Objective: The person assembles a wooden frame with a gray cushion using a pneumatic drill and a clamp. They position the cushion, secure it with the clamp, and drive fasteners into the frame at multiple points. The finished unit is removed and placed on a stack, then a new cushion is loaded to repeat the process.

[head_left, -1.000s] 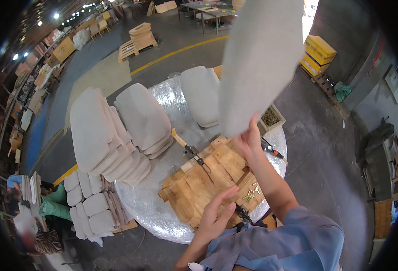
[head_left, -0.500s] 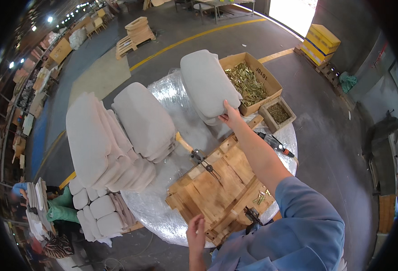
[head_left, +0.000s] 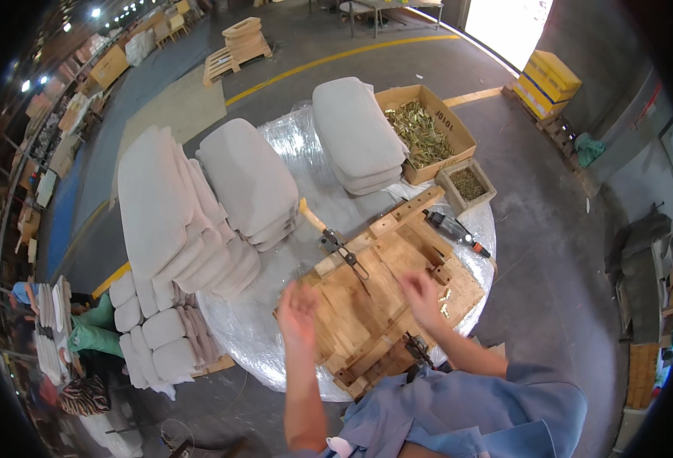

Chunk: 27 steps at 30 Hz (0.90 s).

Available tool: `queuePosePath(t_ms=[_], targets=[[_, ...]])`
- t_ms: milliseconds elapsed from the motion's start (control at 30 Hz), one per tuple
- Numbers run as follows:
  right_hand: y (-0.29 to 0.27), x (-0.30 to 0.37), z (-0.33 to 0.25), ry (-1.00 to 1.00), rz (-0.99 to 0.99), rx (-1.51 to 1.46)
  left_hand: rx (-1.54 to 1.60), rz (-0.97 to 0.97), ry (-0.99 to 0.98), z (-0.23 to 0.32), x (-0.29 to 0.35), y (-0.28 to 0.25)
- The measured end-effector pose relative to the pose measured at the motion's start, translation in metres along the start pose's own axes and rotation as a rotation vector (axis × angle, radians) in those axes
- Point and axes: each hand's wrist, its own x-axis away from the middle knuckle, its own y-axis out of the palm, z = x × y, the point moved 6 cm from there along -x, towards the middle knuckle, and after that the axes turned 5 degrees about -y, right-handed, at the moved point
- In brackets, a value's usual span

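My left hand (head_left: 298, 311) hovers at the left edge of a wooden jig board (head_left: 367, 294), a little blurred, fingers loosely apart and nothing in them. Over the right half of the board is my right hand (head_left: 420, 296), also blurred, empty and half open. A toggle clamp (head_left: 339, 250) with a yellow handle is fixed on the board's far rail, and a second dark clamp (head_left: 417, 349) sits at the near side. Several small brass-coloured fittings (head_left: 445, 304) lie beside my right hand. Beyond the board rests a stack of pale grey padded panels (head_left: 359, 130).
Two more panel stacks, a middle one (head_left: 249, 175) and a left one (head_left: 153, 206), stand on the plastic-wrapped round table (head_left: 275, 366). At right are a power screwdriver (head_left: 457, 232), a cardboard box (head_left: 458, 137) of metal fittings and a small tray (head_left: 489, 187) of screws. More cushions (head_left: 165, 328) are piled lower left.
My right hand has let go of the far panel stack and come back over the board. My left hand has risen and moved left. The far stack's top panel now lies level.
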Motion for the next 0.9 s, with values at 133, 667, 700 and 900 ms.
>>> queuePosePath(t_ms=[133, 667, 700, 900], targets=[[-0.051, 0.172, 0.067, 0.655, 0.026, -0.284, 0.249, -0.099, -0.065, 0.045, -0.075, 0.036], [-0.127, 0.281, 0.139, 0.900, 0.165, -0.123, 0.153, 0.090, 0.064, 0.128, -0.196, 0.176], [-0.124, 0.281, 0.145, 0.859, 0.151, -0.102, 0.090, 0.082, 0.062, 0.139, -0.209, 0.175], [-0.126, 0.280, 0.149, 0.857, 0.175, -0.139, 0.037, 0.094, 0.084, 0.150, -0.243, 0.177]])
